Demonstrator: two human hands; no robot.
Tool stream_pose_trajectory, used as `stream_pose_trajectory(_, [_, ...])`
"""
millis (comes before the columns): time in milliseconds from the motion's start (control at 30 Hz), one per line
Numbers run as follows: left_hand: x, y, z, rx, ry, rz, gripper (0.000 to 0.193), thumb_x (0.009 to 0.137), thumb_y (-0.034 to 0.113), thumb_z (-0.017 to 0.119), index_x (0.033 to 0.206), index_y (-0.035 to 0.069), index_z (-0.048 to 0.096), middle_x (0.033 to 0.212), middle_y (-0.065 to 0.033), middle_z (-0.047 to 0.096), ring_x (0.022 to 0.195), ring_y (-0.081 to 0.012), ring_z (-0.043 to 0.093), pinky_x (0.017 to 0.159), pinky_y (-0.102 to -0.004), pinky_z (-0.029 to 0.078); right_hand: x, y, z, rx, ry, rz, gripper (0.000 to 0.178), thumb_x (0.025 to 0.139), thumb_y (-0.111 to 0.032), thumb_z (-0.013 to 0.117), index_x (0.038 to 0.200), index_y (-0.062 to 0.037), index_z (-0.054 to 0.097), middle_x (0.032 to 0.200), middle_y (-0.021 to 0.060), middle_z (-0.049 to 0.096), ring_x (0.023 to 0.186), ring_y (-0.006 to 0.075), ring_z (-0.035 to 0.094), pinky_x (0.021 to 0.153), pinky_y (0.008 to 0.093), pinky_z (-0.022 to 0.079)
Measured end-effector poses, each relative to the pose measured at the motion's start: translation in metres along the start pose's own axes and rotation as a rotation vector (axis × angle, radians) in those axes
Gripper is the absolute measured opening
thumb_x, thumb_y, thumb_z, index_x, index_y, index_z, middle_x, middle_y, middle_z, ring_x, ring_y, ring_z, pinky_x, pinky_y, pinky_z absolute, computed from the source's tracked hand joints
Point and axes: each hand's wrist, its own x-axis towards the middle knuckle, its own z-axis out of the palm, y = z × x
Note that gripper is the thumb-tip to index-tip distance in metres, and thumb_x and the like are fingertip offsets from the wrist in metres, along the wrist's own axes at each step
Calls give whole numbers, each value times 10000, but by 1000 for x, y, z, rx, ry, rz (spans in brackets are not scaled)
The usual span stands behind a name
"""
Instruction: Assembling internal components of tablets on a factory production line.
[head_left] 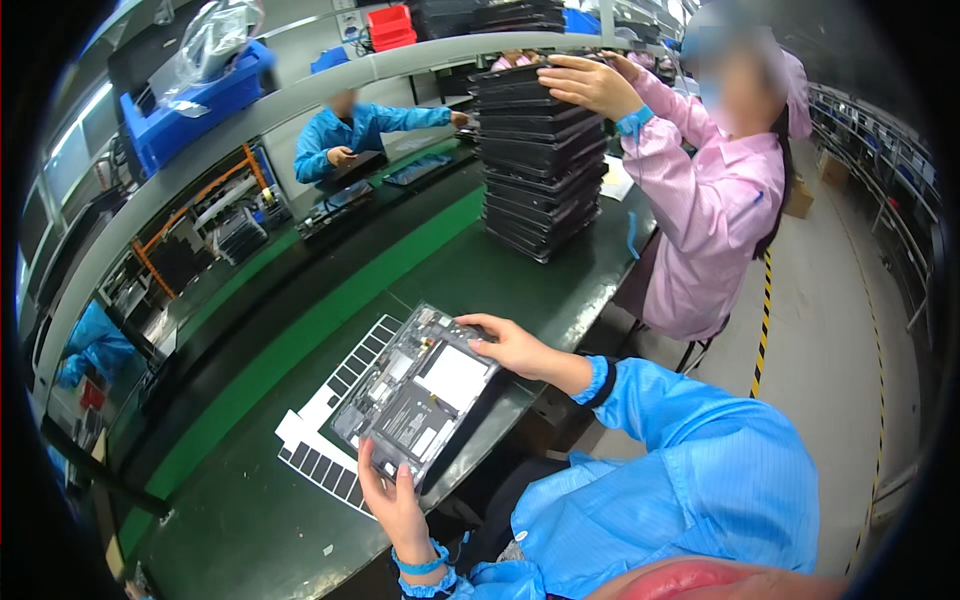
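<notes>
Both hands hold an open electronic device (412,385), a flat, tablet-like body with its circuit board, black battery and a white rectangle showing. My left hand (393,505) grips its near left corner, thumb and fingers at the edge. At the far right corner, my right hand (515,350) pinches the rim. Under the device and partly hidden by it lies a white sheet with black rectangular stickers (318,468), on the green bench (250,510).
A tall stack of black trays (540,170) stands on the bench ahead, with a pink-sleeved person's hands (598,85) at its top. Across the bench a person in blue (345,140) works near other devices (418,168). A blue bin (190,110) sits on the upper left rail.
</notes>
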Motion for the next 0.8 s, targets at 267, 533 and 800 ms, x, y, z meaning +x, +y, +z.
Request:
stream_pose_trajectory(267, [15, 23, -61, 629, -136, 114, 469, 845, 123, 617, 1291, 3, 532, 1344, -199, 521, 1295, -370, 438, 1081, -465, 318, 93, -22, -29, 411, 181, 269, 337, 860, -90, 616, 1192, -115, 574, 1065, 73, 595, 935, 228, 594, 736, 467, 522])
stream_pose_trajectory(533, [11, -19, -85, 1297, -159, 115, 585, 855, 415, 617, 1334, 92, 530, 1461, -136, 408, 1375, -385, 300, 1124, -532, 210, 242, -15, 26, 387, 451, 120, 336, 890, -53, 574, 1216, -91, 504, 1083, 120, 572, 965, 292, 595, 793, 570, 511])
stream_pose_trajectory(800, [8, -11, -79, 1220, -175, 84, 621, 827, 363, 663, 1354, 77, 502, 1446, -141, 429, 1377, -379, 310, 1122, -536, 205, 326, 94, 86, -701, 493, 98, 409, 838, -238, 676, 1211, -121, 554, 1143, 136, 619, 1069, 331, 594, 891, 471, 478])
